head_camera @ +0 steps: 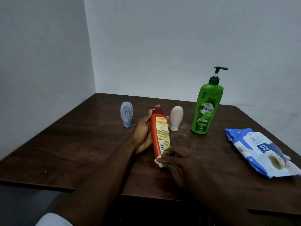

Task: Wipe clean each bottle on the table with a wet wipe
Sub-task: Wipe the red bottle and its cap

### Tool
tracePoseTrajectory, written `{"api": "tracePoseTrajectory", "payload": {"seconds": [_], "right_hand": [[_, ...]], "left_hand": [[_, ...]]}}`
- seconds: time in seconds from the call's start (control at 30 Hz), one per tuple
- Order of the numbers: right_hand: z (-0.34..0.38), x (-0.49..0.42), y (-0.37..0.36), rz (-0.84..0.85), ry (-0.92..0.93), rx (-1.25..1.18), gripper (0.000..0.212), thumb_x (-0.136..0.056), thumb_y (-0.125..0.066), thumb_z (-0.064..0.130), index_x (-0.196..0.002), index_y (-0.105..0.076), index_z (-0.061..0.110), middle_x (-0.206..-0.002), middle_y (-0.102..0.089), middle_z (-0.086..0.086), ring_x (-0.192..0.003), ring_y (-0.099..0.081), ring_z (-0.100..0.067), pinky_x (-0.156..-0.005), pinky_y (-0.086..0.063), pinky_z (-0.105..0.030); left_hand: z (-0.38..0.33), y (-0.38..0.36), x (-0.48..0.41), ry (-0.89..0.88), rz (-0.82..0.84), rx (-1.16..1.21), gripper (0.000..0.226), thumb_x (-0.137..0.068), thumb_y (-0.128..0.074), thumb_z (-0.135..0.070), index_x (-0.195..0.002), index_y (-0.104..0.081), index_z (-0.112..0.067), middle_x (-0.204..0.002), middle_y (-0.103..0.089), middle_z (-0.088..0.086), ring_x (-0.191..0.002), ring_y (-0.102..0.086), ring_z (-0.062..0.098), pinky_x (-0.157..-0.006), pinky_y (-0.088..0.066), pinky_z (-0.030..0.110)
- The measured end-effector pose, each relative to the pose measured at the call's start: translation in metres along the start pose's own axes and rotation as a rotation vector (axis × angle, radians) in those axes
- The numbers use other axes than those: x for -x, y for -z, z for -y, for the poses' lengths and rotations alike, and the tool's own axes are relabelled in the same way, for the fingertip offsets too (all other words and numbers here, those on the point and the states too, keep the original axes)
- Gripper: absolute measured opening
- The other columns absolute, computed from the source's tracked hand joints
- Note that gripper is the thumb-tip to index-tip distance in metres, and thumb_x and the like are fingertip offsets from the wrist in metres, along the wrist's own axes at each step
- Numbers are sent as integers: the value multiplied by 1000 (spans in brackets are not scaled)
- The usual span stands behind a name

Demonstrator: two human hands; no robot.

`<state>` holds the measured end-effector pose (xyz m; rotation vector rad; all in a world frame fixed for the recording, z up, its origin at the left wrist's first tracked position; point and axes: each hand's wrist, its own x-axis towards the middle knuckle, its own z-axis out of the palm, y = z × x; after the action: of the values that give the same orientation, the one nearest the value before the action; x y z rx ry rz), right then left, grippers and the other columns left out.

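My left hand [143, 131] grips a red bottle [160, 132] with a yellow label, holding it tilted above the table with its cap pointing away from me. My right hand [175, 160] pinches a white wet wipe [158, 161] against the bottle's near end. Behind stand a small blue-grey bottle [126, 114] on its cap at the left, a beige bottle [176, 117] on its white cap, and a tall green pump bottle [206, 108] at the right.
A blue and white pack of wet wipes [260, 150] lies at the right with its flap open. The dark wooden table [81, 144] sits in a corner between two white walls, with its front edge close to me.
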<state>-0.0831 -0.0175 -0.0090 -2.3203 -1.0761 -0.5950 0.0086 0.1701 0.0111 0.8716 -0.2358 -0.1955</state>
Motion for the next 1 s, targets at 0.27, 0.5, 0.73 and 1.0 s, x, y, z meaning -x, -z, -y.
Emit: {"api": "tracePoseTrajectory", "payload": {"seconds": [0.27, 0.5, 0.73, 1.0], "right_hand": [[4, -4, 2, -30, -8, -9, 27, -93, -54, 32, -110, -74, 28, -117, -62, 9, -106, -60, -7, -90, -46, -15], [3, -27, 9, -5, -72, -29, 26, -89, -59, 23, -108, -76, 24, -114, -66, 6, -106, -57, -8, -91, -38, -9], [-3, -75, 13, -64, -111, 10, 19, -90, -67, 16, -106, -77, 21, -109, -64, 6, -101, -59, -9, -89, -46, -23], [-10, -109, 18, -138, -158, -3, 20, -90, -69, 15, -107, -76, 19, -111, -65, 1, -95, -52, -3, -85, -46, -26]], "left_hand": [[1, 0, -1, -14, 5, -5, 44, -106, -34, -40, -145, -47, -24, -116, -69, 16, -98, -69, 28, -87, -57, 45], [2, -2, -2, 3, 22, 56, 44, -106, -35, -41, -145, -48, -24, -118, -67, 18, -97, -67, 30, -85, -58, 44], [2, 0, -2, 21, -3, 84, 51, -102, -45, -42, -149, -45, -22, -132, -61, 19, -116, -63, 29, -95, -54, 46], [0, -2, 0, 14, 8, 93, 47, -107, -38, -34, -150, -43, -17, -137, -59, 18, -115, -66, 27, -97, -55, 45]]}}
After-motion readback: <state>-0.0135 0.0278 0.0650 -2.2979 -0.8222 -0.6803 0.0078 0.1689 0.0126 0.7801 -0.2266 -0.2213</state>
